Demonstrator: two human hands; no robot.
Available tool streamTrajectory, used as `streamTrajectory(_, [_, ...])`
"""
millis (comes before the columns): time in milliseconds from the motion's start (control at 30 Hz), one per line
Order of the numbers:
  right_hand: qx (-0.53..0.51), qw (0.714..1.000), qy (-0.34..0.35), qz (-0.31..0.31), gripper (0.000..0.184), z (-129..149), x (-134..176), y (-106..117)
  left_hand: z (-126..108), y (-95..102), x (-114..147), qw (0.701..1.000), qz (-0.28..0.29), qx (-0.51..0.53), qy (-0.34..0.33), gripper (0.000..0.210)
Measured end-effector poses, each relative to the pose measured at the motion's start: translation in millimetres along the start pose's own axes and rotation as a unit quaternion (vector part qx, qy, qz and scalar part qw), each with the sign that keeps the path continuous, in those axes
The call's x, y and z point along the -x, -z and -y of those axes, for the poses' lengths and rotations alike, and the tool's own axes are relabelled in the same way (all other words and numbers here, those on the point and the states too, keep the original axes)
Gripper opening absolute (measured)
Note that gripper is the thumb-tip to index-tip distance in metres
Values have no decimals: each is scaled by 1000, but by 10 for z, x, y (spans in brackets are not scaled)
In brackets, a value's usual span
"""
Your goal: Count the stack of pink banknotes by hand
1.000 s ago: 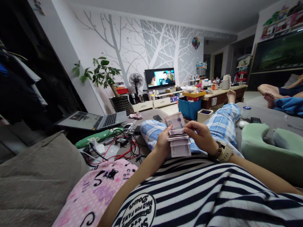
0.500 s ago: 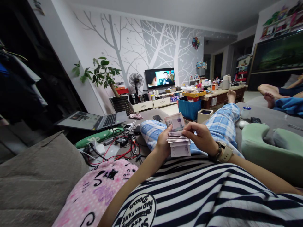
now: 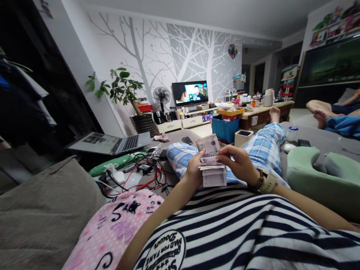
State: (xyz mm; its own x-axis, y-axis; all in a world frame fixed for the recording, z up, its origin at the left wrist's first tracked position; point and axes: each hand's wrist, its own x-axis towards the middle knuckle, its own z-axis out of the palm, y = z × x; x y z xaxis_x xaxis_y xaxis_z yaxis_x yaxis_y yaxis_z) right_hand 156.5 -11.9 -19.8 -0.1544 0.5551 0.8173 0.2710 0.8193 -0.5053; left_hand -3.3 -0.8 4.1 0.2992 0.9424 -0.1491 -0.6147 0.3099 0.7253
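Observation:
A stack of banknotes (image 3: pixel 209 147) is held in front of my striped shirt, above my lap. My left hand (image 3: pixel 194 165) grips it from the left side, with the thumb lying on the upper notes. Several notes are folded down over the fingers, and their pale lower ends (image 3: pixel 215 180) hang toward my belly. At the right edge of the stack, my right hand (image 3: pixel 234 159) pinches a note between thumb and fingers. A watch (image 3: pixel 268 182) and a dark bead bracelet (image 3: pixel 260 178) circle my right wrist.
On the left lie an open laptop (image 3: pixel 112 144), tangled cables (image 3: pixel 154 176) and a pink blanket (image 3: pixel 120 225). A green neck pillow (image 3: pixel 303 172) rests at my right. Beyond my legs stand a blue bin (image 3: pixel 225 129) and a cluttered table (image 3: pixel 261 112). Another person's legs (image 3: pixel 323 108) show at far right.
The folded top of the note under my right fingers sits slightly differently. Both hands keep nearly the same place and hold.

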Motion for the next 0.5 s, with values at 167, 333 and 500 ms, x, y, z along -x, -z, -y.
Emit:
streamTrajectory(167, [1,1000,14,20,25,19,3,24,-7,-58,45,1000,-9,3,-16,37])
streamTrajectory(333, [-33,997,32,54,30,50,1,38,-5,-86,61,1000,-8,7,-22,40])
streamTrajectory(500, [-41,997,24,65,32,60,-3,36,-12,-111,76,999,-22,15,-22,40])
